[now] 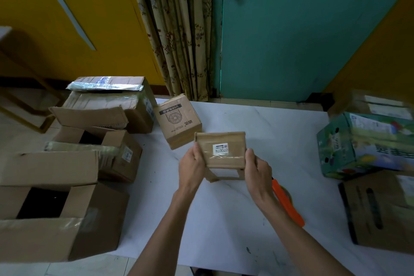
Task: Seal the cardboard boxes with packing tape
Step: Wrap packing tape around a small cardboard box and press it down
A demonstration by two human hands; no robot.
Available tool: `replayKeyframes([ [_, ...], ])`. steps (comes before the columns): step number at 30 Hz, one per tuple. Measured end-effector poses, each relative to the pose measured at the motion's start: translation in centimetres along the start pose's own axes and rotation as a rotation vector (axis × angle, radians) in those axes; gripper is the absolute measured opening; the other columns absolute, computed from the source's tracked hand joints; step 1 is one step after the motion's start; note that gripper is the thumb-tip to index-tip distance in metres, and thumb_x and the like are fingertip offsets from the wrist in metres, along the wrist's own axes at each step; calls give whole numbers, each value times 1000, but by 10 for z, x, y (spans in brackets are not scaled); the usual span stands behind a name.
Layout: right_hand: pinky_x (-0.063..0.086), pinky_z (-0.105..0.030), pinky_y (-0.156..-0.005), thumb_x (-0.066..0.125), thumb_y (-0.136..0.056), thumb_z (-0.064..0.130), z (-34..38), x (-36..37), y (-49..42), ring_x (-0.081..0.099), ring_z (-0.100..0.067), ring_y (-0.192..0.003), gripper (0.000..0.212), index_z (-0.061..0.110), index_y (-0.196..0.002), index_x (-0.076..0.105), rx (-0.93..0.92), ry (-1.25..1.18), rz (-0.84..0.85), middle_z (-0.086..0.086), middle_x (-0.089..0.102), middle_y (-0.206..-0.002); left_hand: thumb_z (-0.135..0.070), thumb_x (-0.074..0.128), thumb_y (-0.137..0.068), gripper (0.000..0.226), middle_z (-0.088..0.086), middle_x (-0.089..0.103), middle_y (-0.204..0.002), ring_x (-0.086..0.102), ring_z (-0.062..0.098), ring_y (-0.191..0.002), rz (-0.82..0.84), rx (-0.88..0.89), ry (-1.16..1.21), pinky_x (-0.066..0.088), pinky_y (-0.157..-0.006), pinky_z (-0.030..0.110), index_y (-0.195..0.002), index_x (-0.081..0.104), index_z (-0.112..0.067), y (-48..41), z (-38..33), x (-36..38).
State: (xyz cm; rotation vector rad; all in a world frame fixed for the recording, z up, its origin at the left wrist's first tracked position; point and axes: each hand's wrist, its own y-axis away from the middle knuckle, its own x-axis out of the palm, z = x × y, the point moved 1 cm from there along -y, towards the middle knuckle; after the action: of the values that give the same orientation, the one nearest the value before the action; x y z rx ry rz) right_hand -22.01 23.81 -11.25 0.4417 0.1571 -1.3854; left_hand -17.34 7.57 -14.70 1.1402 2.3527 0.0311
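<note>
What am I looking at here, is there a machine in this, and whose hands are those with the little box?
No machine here: a person wears one camera on the head, so you see their own arms. The left hand and right hand grip a small cardboard box with a white label by its sides. Below is a white table. An orange-handled tape dispenser lies by the right forearm. Open cardboard boxes stand at the left, a green printed box at the right.

- Counted 7 brown cardboard boxes (107, 105), small box (221, 152) included; 2 were open-topped.
- 1 green printed carton (358, 148).
- 1 orange tape dispenser (289, 206).
- 2 hands: left hand (192, 164), right hand (257, 170).
- 1 table (224, 219), 1 door (291, 40), 1 curtain (179, 29).
</note>
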Motion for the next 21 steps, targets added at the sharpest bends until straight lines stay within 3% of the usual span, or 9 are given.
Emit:
replayKeyframes([
  [2, 50, -14, -73, 43, -104, 36, -5, 1, 1, 64, 0, -89, 36, 22, -92, 74, -81, -58, 62, 8, 72, -92, -40, 27, -111, 46, 4, 70, -101, 67, 18, -94, 73, -113, 221, 57, -85, 36, -99, 67, -20, -1, 12, -15],
  [4, 51, -33, -96, 58, -96, 44, -15, 4, -6, 55, -10, -119, 29, 25, -113, 72, -186, 118, 77, 9, 65, -122, -42, 28, -110, 43, 5, 70, -108, 68, 21, -100, 146, -247, 364, 60, -87, 42, -110, 66, -20, 1, 27, -21],
  [8, 46, -45, -104, 69, -59, 80, -31, 8, -19, 47, -23, -128, 101, 20, -138, 48, 107, 232, 60, -2, 50, -135, -36, 37, -109, 39, 8, 67, -102, 68, 24, -95, 37, -388, 405, 61, -85, 45, -112, 66, -10, 0, 56, -17],
  [11, 41, -46, -110, 77, -55, 77, -45, 11, -24, 43, -28, -137, 128, 13, -153, 23, 325, 204, 140, -8, 42, -150, -32, 47, -107, 42, 8, 59, -75, 58, 26, -77, -189, -374, 190, 48, -64, 36, -84, 70, -5, -3, 71, -17],
  [12, 45, -42, -106, 79, -58, 73, -48, 12, -26, 48, -27, -132, 123, 11, -150, 27, 372, 182, 157, -7, 48, -146, -35, 49, -106, 47, 8, 57, -69, 55, 27, -74, -238, -366, 189, 42, -63, 36, -74, 68, -7, -2, 71, -18],
  [14, 49, -34, -93, 79, -67, 64, -49, 16, -26, 58, -25, -118, 95, 11, -137, 44, 386, 164, 142, -3, 59, -131, -47, 45, -105, 54, 7, 61, -72, 59, 27, -78, -229, -386, 288, 45, -70, 38, -69, 67, -13, -2, 65, -19],
  [16, 50, -33, -89, 78, -71, 62, -47, 20, -29, 61, -23, -111, 77, 15, -126, 53, 350, 185, 95, 0, 63, -121, -68, 36, -98, 62, 8, 70, -90, 67, 27, -92, -132, -403, 376, 52, -87, 41, -88, 73, -18, -5, 56, -19],
  [18, 53, -35, -87, 76, -72, 62, -46, 25, -30, 63, -22, -104, 67, 16, -117, 57, 321, 218, 60, 0, 66, -115, -89, 37, -81, 85, 7, 69, -107, 67, 25, -99, -27, -322, 334, 56, -89, 41, -117, 69, -19, -6, 48, -19],
  [21, 53, -35, -83, 77, -70, 63, -43, 31, -30, 63, -23, -105, 73, 14, -119, 54, 284, 267, 31, -1, 64, -115, -91, 59, -63, 102, -4, 63, -119, 64, 17, -104, 59, -141, 45, 59, -89, 40, -139, 50, -23, -2, 37, -12],
])
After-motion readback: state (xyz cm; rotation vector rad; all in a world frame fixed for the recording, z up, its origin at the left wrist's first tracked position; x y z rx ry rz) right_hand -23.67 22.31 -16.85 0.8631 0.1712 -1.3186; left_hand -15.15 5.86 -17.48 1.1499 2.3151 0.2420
